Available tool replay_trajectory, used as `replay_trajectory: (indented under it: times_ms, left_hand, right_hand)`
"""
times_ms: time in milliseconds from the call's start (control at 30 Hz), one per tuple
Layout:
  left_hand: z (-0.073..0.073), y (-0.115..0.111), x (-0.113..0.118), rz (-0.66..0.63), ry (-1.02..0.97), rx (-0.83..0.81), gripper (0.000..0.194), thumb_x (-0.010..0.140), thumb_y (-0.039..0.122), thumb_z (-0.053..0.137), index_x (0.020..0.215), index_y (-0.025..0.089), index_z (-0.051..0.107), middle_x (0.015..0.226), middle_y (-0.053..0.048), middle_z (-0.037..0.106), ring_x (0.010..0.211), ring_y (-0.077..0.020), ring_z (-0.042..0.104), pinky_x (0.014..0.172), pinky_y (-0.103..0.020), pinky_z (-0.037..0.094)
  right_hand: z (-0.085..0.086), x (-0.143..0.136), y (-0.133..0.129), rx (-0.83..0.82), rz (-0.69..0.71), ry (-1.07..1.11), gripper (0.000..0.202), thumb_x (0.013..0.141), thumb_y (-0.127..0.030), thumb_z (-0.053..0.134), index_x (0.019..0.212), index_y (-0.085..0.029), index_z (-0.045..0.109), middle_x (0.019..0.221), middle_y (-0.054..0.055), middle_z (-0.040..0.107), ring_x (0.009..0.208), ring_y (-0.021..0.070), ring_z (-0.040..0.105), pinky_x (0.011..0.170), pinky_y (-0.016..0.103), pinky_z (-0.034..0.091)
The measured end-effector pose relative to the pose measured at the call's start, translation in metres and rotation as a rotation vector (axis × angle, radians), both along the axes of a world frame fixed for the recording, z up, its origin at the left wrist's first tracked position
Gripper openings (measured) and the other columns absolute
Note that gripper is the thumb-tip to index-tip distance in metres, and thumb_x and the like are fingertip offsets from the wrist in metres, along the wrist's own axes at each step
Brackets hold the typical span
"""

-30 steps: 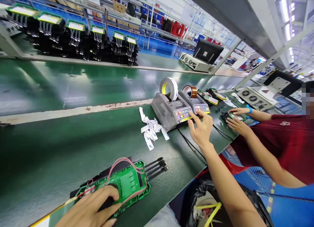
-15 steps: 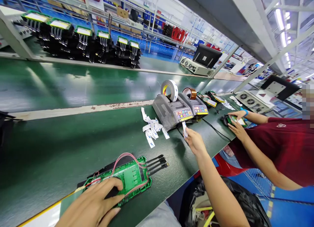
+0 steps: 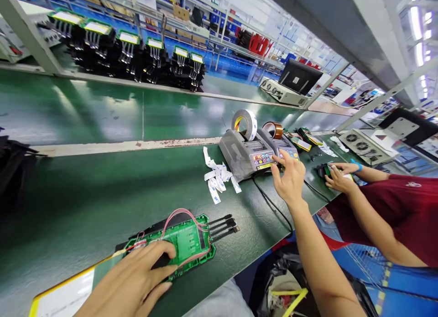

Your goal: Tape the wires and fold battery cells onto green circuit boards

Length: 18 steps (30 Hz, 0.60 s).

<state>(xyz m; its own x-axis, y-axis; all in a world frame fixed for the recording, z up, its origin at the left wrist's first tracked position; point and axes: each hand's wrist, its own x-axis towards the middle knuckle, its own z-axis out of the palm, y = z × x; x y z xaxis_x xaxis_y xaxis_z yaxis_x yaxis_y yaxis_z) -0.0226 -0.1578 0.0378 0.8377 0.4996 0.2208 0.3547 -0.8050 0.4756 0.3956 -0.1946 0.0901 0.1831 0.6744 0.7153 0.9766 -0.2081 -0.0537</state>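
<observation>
My left hand point(image 3: 137, 276) lies over a green circuit casing point(image 3: 185, 244) at the lower left, its fingers curled round the near side. Pink wires loop across the casing, and short black cables point(image 3: 224, 223) stick out from its right end. A white, yellow-edged battery pack point(image 3: 65, 289) lies to its left, partly under my hand. My right hand point(image 3: 289, 173) is at the button panel of the tape dispensers, fingers apart, index finger at the buttons. The left dispenser point(image 3: 244, 153) carries a white tape roll point(image 3: 252, 125); the right one has a brown roll point(image 3: 278, 130).
Cut white tape strips point(image 3: 217, 175) lie left of the dispensers. A black cable point(image 3: 273, 205) runs over the bench's front edge, above a black-bagged bin point(image 3: 267, 271). At the right, a person in a red shirt point(image 3: 400, 207) handles another casing. Several black-cabled units point(image 3: 126, 52) fill the back shelf.
My right hand has let go of the tape strip, which no longer shows, and moved up and right to the dispenser buttons. My left hand stays on the casing. The view has shifted slightly.
</observation>
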Motion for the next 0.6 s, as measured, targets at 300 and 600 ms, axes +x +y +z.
replay_trajectory:
  times_ms: [300, 600]
  left_hand:
    - [0.030, -0.002, -0.001, -0.072, 0.179, -0.148, 0.024, 0.090, 0.020, 0.048, 0.102, 0.029, 0.066, 0.111, -0.002, 0.056, 0.099, -0.0198, 0.058, 0.088, -0.034, 0.046]
    - [0.030, -0.005, 0.000, -0.060, 0.158, -0.220, 0.025, 0.088, 0.019, 0.054, 0.104, 0.032, 0.067, 0.106, -0.001, 0.054, 0.096, -0.0196, 0.056, 0.085, -0.035, 0.044]
  right_hand:
    - [0.030, -0.009, -0.012, -0.224, 0.109, -0.223, 0.051, 0.090, -0.041, 0.054, 0.137, -0.021, 0.048, 0.114, 0.012, 0.063, 0.116, 0.0301, 0.050, 0.101, 0.049, 0.032]
    - [0.039, -0.154, 0.027, -1.195, 1.189, 0.359, 0.021, 0.087, -0.039, 0.064, 0.083, -0.019, 0.060, 0.072, -0.004, 0.061, 0.062, 0.0083, 0.055, 0.059, 0.020, 0.042]
